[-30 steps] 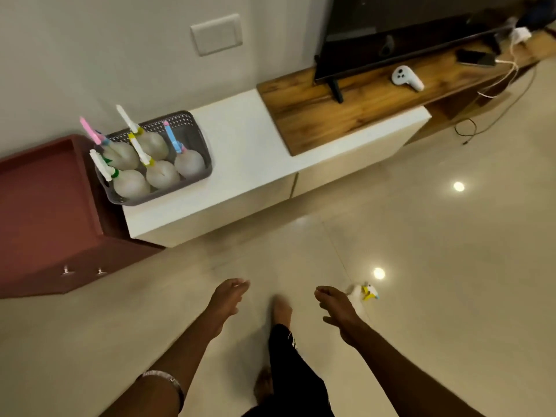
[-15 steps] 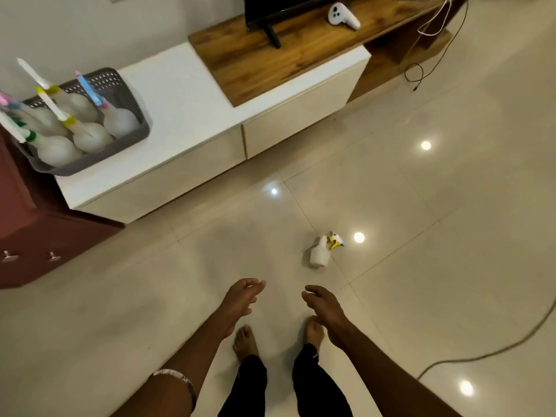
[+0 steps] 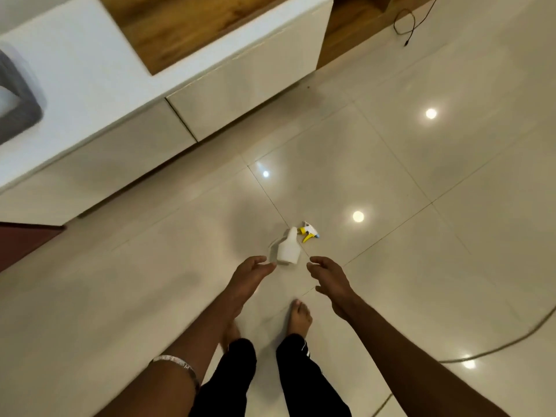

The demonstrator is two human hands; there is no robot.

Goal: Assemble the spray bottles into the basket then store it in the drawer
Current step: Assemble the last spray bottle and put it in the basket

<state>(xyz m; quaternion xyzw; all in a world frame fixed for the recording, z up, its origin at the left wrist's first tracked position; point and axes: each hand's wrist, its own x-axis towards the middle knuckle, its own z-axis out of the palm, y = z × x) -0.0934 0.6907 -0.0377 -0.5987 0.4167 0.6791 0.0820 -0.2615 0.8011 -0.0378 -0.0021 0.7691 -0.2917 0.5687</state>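
Spray bottle parts are now the centre of your view: a second ago they sat small and half-hidden past your right hand, and since then you have stepped up and tipped your head down until they lie just ahead of your fingers. Going left to right from that bottle: the grey basket (image 3: 21,94) has slid to the far left edge, blurred, on the white bench (image 3: 90,55), well apart from the bottle; the filled bottles seen in it earlier are out of frame. Your left hand (image 3: 249,275) hangs low, grip spread and empty, fingertips just short of the base of the white bottle body (image 3: 288,246), not touching it. That body lies on its side on the floor (image 3: 391,176), neck pointing away from you. Just right of its neck lies the yellow-and-white trigger head (image 3: 308,232), off the bottle; whether the two touch is hard to tell. Your right hand (image 3: 329,278) is likewise spread and empty, near the bottle's right. I judge this is the last stray: you will need to pick up both pieces, join the head to the neck, and carry it back left to the basket before the drawer step.
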